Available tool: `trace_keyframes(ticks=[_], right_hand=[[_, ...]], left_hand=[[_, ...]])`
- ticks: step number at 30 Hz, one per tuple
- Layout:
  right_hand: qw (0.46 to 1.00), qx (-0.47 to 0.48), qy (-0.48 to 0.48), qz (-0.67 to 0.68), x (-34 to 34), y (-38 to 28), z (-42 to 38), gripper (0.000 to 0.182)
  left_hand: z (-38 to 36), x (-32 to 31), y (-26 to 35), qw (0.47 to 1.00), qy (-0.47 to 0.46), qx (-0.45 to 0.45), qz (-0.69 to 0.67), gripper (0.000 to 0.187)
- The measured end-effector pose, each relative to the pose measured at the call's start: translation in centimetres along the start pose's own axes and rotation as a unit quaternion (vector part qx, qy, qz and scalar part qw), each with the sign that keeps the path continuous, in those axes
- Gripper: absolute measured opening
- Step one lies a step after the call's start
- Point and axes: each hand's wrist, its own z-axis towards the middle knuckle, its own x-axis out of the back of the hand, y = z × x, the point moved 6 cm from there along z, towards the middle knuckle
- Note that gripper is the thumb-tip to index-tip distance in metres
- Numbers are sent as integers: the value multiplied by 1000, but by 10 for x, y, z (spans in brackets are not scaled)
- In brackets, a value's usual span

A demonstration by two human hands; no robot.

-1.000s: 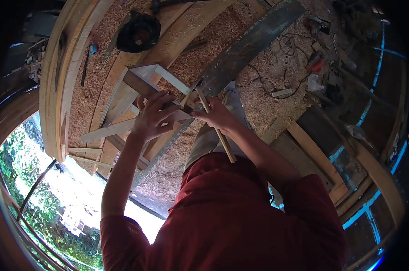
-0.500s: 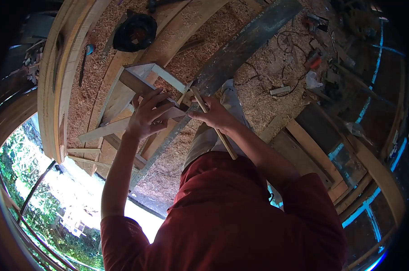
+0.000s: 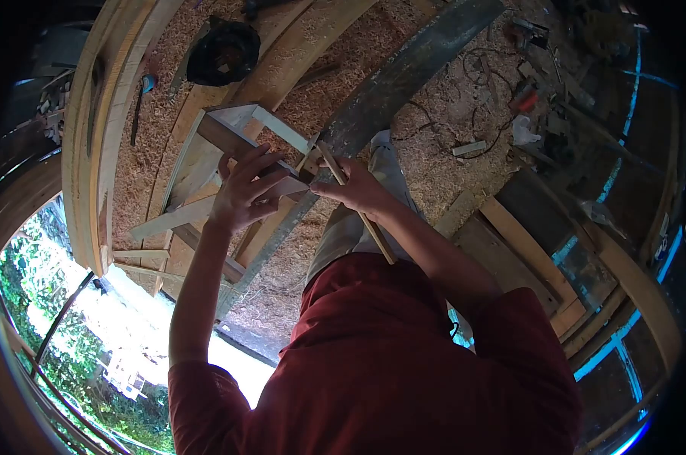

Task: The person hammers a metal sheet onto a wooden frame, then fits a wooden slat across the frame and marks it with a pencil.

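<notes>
A frame of joined wooden boards (image 3: 225, 136) lies in front of me, with one dark board and paler pieces around it. My left hand (image 3: 244, 188) is on this frame, its fingers bent over the boards near the right corner and the thumb lower down. In my right hand (image 3: 358, 191) is a thin wooden strip (image 3: 377, 236), slanting from the frame's corner back to my waist. The right fingertips are close to that corner; whether they also touch the frame is hard to see.
A long dark plank (image 3: 403, 83) runs diagonally beneath the frame. Curved timbers (image 3: 92, 136) stand on the left. A black bag (image 3: 223, 53) rests among wood shavings (image 3: 441, 171). Stacked boards (image 3: 525, 243) and a cable (image 3: 434, 125) are on the right.
The view has shifted very slightly. Both hands stay nearly in place, with the right fingers moving a little at the strip and corner.
</notes>
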Motion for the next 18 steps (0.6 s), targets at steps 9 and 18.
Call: trace_keyframes(ticks=[9, 18], right_hand=[[1000, -5, 13, -10, -3, -8, -2, 79], [998, -39, 41, -41, -3, -22, -6, 82]], left_hand=[[1, 1, 1, 1000, 14, -2, 7, 62], [-4, -1, -1, 1000, 25, -2, 15, 63]])
